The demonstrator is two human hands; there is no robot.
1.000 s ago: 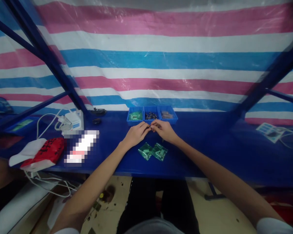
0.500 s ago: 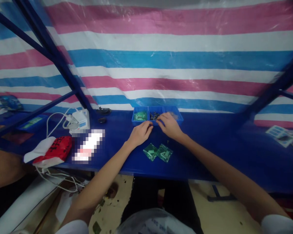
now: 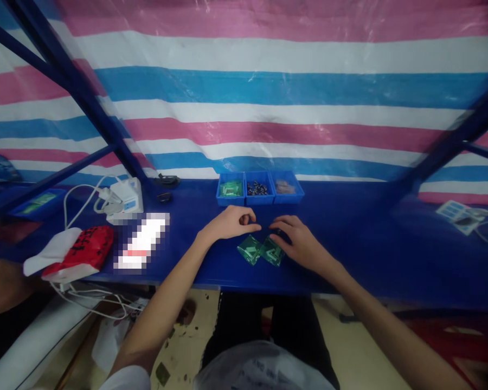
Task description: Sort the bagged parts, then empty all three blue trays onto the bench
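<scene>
Two green clear packets, a left packet [image 3: 250,250] and a right packet [image 3: 271,252], lie on the blue table with their corners overlapping; pale pieces show inside. My left hand [image 3: 230,223] is just above the left packet, its fingers curled and thumb stretched out; whatever it holds is hidden. Over the right packet's upper edge hovers my right hand [image 3: 299,241], thumb and fingers apart around a small dark spot that is too small to name. Behind the hands stand three blue bins: green packets [image 3: 231,188], small dark metal parts [image 3: 257,188], pinkish-brown pieces [image 3: 284,187].
On the left lie a white power strip [image 3: 126,200] with cables, a red and white packet [image 3: 81,250] and a blurred-out bright object [image 3: 144,241]. Blue frame bars [image 3: 77,92] rise at both sides. Another person's arm [image 3: 4,284] shows at far left.
Both hands have drawn back from the bins towards the packets, with the right one moving furthest. The middle and right bins now show fully. The view has shifted slightly.
</scene>
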